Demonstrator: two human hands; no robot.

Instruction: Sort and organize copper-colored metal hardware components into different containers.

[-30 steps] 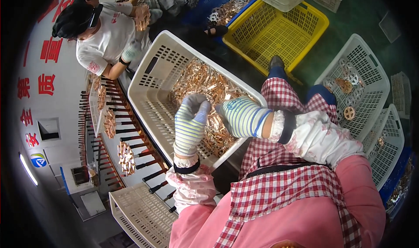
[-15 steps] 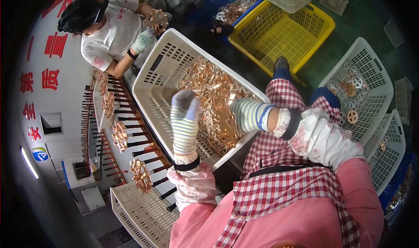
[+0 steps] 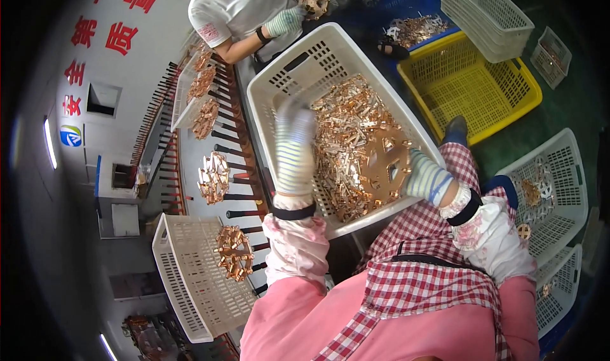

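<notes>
In a striped knit glove, my right hand (image 3: 427,178) grips the edge of a round copper-coloured metal disc with cut-outs (image 3: 379,180). The disc is tilted over a heap of small copper-coloured metal pieces (image 3: 343,138). These fill part of a large white plastic basket (image 3: 264,97). My left hand (image 3: 294,151), gloved alike, is over the basket's left side. Motion smears its fingers, so their pose and anything in them are unclear. Several similar copper-coloured frames stand left of the basket, the nearest being a ring-shaped one (image 3: 234,253).
A conveyor with black-sleeved rods (image 3: 238,197) runs along the left, beside a white basket (image 3: 184,278). A co-worker (image 3: 244,14) at the far side holds another copper-coloured frame (image 3: 314,2). A yellow basket (image 3: 473,129) and a white basket (image 3: 569,183) stand at right.
The view has shifted, so the basket sits farther right. The disc in my right hand now shows broadly over the heap. My left hand, earlier with thumb and fingers apart, is now blurred.
</notes>
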